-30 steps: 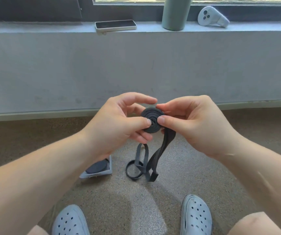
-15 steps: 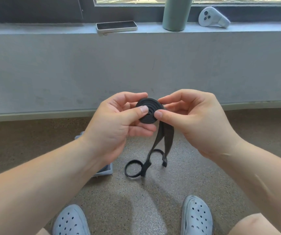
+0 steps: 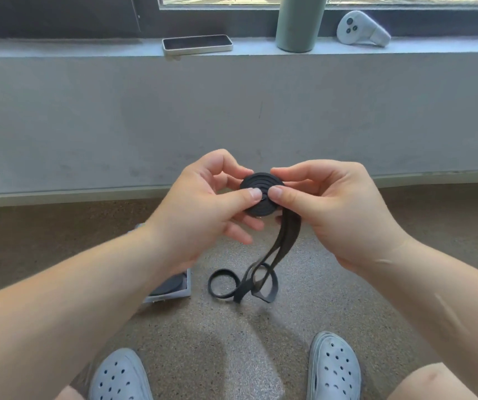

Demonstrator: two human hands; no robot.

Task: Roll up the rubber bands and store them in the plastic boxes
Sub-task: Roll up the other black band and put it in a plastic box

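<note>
The coil of the rubber band (image 3: 261, 194) has grown wider, with more rings showing, and has risen slightly in mid-frame. The loose tail below it hangs with less slack, its end loops spread rightward over the floor (image 3: 347, 313) at lower centre.

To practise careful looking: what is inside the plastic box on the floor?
A dark rolled band lies in the plastic box. The left forearm covers most of it, hiding the rest.

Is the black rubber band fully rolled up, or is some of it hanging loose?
Partly rolled: left hand and right hand pinch a tight coil, but a long loose tail hangs below it.
</note>
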